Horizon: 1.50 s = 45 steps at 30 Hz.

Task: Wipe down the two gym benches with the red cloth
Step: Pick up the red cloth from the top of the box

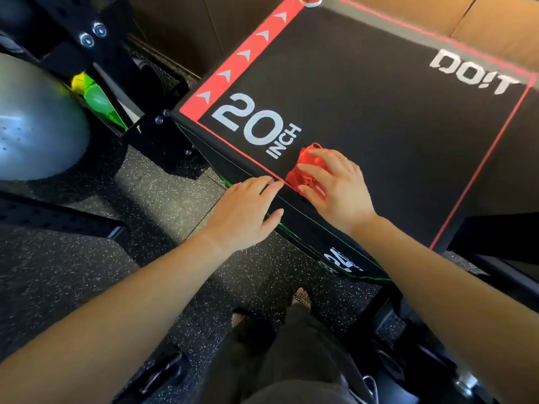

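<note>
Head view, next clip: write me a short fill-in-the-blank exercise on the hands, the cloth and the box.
The crumpled cloth under the right hand is ____ in colour.
The large white number printed on top of the black box is ____.
The left hand, fingers straight, rests on the box's near edge and holds ____.
Missing words: red; 20; nothing.

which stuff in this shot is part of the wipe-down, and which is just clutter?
In the job:
crumpled red cloth
right hand, holding the cloth
black padded box marked 20 INCH
left hand, resting on the box's edge

Lying about:
grey exercise ball
green and yellow pieces in the black rack
brown cardboard boxes
</note>
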{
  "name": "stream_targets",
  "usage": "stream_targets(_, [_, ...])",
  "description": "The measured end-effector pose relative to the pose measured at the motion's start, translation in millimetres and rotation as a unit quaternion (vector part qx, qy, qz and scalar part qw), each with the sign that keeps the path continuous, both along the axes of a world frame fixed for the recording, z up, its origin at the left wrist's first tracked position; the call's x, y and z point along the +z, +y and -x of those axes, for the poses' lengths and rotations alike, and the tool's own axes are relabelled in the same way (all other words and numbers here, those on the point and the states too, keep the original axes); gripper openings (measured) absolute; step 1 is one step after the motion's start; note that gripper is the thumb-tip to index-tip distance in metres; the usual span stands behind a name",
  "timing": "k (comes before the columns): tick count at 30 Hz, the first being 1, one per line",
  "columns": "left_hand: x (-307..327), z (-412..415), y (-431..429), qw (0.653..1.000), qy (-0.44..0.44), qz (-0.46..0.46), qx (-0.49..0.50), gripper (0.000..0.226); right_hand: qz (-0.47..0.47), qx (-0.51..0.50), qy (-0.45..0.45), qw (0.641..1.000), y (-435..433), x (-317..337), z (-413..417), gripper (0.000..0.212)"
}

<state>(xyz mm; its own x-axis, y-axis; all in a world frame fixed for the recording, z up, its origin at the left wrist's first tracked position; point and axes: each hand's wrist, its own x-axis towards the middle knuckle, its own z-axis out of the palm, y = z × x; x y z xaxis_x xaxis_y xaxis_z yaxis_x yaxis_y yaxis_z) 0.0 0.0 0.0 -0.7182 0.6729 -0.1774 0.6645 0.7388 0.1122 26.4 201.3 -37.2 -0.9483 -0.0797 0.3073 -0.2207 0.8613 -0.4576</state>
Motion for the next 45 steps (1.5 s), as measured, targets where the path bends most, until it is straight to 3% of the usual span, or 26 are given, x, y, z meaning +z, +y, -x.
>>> stream_targets(5, [-12,20,3,1.0,0.0,-0.005,0.014,0.055,-0.054,-0.001,-0.137,0.989,8,-12,12,0.062])
stream_targets(8, [-20,28,5,1.0,-0.001,-0.004,0.02,0.055,-0.068,-0.004,-0.166,0.984,8,-19,17,0.071])
stream_targets(15, [-24,35,3,1.0,-0.011,0.005,0.017,0.056,-0.06,-0.045,-0.136,0.988,-2,-21,10,0.059])
stream_targets(20, [-22,42,2,1.0,-0.013,0.004,0.024,0.055,-0.085,-0.036,-0.192,0.977,-4,-19,19,0.07])
stream_targets(27, [-18,38,-2,1.0,-0.006,0.0,0.027,0.054,-0.077,-0.039,-0.172,0.981,-6,-21,12,0.049])
stream_targets(33, [-18,32,-2,0.999,-0.004,-0.01,0.031,0.054,-0.089,-0.032,-0.18,0.979,-6,-22,11,0.059])
stream_targets(39, [-17,24,-4,0.999,-0.002,-0.012,0.034,0.054,-0.068,-0.038,-0.144,0.987,-10,-24,11,0.035])
stream_targets(45, [-10,21,-21,0.998,0.004,-0.028,0.057,0.054,0.0,-0.033,-0.086,0.996,-15,-8,13,0.031])
